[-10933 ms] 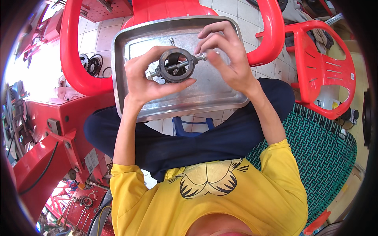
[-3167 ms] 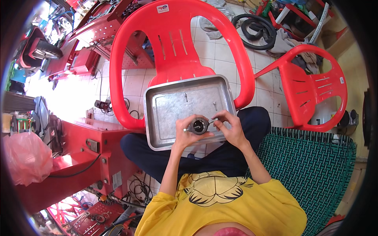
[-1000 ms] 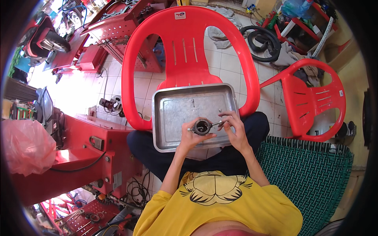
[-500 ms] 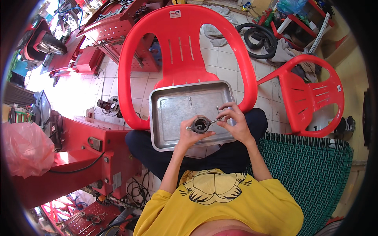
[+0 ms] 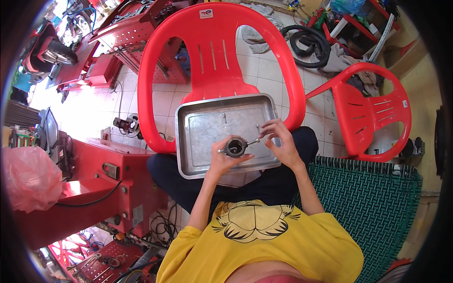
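Note:
My left hand is closed around a hollow, round dark metal part with a wide bore, held above the metal tray. A long bolt sticks out from the right side of this part. Just right of the bolt's outer end is my right hand, its fingers bent and apart, with nothing visible in them. One small bolt lies in the far middle of the tray. Another small bolt lies nearer the tray's right side, by my right fingertips.
The tray rests between my legs and the red plastic chair ahead. A second red chair stands at the right, beside a green woven seat. Red machinery is close on my left. A black hose lies coiled at the far right.
My right fingers have come off the bolt and moved slightly right of its end. The left hand still holds the round metal part. The whole view has shifted slightly.

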A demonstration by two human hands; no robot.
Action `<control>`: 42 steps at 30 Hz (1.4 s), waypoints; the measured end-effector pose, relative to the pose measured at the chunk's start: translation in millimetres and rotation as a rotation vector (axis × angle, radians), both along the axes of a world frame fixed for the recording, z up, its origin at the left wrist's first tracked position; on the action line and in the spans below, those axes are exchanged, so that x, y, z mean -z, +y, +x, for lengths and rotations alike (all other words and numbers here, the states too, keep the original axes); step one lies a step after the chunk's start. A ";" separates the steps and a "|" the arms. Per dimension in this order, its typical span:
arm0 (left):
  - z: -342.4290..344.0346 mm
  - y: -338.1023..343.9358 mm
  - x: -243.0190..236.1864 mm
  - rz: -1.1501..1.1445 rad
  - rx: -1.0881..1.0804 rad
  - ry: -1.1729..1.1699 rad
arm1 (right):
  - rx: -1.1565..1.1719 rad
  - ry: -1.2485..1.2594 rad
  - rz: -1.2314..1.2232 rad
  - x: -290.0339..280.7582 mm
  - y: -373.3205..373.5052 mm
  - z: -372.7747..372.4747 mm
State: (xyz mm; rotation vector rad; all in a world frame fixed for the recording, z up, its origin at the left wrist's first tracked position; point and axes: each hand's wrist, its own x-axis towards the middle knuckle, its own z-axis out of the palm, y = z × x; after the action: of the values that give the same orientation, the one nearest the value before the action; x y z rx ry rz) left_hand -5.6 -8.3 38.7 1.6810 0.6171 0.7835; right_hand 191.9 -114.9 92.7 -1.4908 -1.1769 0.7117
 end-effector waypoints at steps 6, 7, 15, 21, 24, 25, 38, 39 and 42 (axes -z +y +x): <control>-2.7 -2.7 -5.8 0.039 0.028 0.017 | -0.003 -0.265 0.040 12.2 -5.1 -4.3; -1.5 -1.2 -5.9 0.045 0.027 0.013 | 0.009 -0.233 0.045 12.3 -3.2 -5.9; -1.4 -6.3 -8.1 0.054 0.004 0.047 | -0.026 -0.162 0.032 5.9 -6.2 -4.9; 2.4 -5.8 -5.5 0.052 -0.002 0.036 | -0.036 -0.126 -0.047 8.9 -4.8 -9.0; 0.8 -5.0 -7.7 0.027 -0.004 0.039 | 0.001 -0.107 -0.017 1.6 -2.8 -14.4; -0.1 -4.2 -9.2 0.019 -0.003 0.049 | 0.002 -0.099 0.002 1.2 -2.7 -14.6; -1.4 1.0 -2.2 -0.029 0.001 0.012 | 0.041 -0.024 0.010 3.6 6.3 -11.2; 0.3 1.9 -5.2 -0.012 0.009 0.029 | 0.014 -0.084 0.006 8.2 5.5 -9.2; 0.4 0.4 -2.7 -0.030 -0.007 0.040 | -0.037 -0.192 0.017 8.2 4.8 -8.6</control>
State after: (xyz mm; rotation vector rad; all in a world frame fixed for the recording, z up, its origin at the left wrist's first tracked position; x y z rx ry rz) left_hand -5.2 -7.9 41.3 1.6709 0.6599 0.7442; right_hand 183.3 -110.1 84.5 -1.5526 -1.3558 0.5912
